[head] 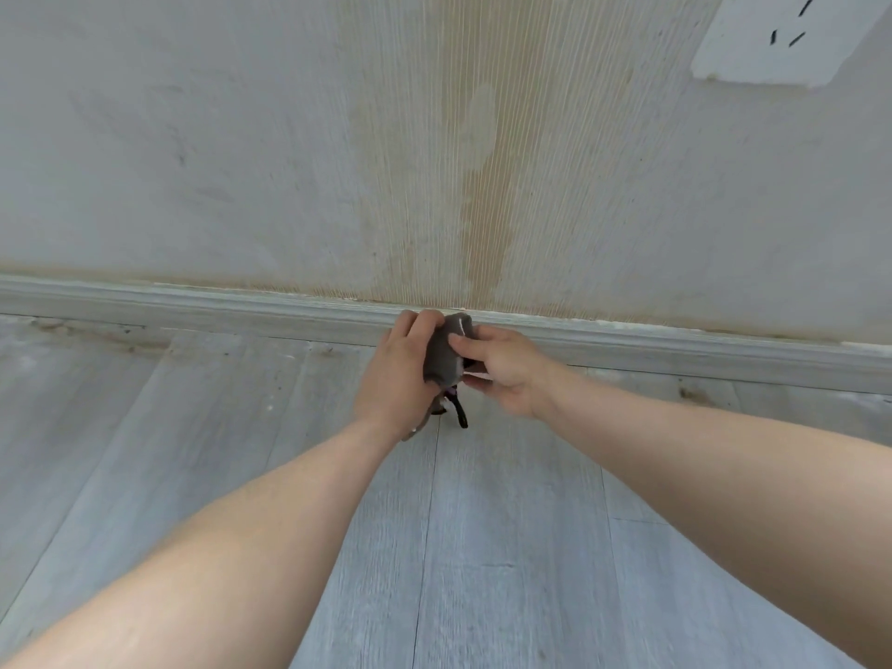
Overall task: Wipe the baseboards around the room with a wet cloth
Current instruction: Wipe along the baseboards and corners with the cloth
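Note:
A pale grey baseboard (217, 309) runs across the view where the wall meets the floor. A bunched dark grey cloth (445, 352) with a white edge is held just in front of it at the centre. My left hand (398, 374) grips the cloth from the left, fingers curled over its top. My right hand (502, 366) pinches the cloth's right side with thumb and fingers. A dark strip of the cloth hangs down below my hands.
The wall (241, 137) above the baseboard is whitish with a tan, ridged stain at the centre. A white wall socket (772, 36) sits at the top right. Pale grey wood-look floor planks (482, 548) fill the lower half, with brown marks along the baseboard at left.

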`<move>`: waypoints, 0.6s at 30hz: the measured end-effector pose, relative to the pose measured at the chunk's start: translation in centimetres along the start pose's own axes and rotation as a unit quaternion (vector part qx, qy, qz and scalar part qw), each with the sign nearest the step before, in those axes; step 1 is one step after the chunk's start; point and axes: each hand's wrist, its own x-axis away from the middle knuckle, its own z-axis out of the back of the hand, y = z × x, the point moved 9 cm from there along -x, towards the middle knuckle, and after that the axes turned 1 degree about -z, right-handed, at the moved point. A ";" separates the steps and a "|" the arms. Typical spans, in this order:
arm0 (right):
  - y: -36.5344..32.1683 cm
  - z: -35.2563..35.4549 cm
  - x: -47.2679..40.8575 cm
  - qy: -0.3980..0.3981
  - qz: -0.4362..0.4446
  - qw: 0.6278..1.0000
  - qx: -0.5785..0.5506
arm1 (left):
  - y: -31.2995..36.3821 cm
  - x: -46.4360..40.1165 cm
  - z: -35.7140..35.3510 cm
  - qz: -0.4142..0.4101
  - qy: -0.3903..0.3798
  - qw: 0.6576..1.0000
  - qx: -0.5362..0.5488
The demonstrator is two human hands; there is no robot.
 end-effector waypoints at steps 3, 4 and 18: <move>-0.7 0.8 0.0 0.008 -0.006 0.998 0.057 | -1.2 -0.5 1.2 0.005 0.039 0.999 -0.022; -0.9 1.8 0.0 0.022 -0.004 0.994 0.103 | -1.5 -0.7 1.5 0.007 0.050 0.998 -0.045; -2.6 11.8 1.6 0.182 0.170 0.624 0.741 | -2.6 -3.5 0.1 0.007 0.093 0.974 -0.206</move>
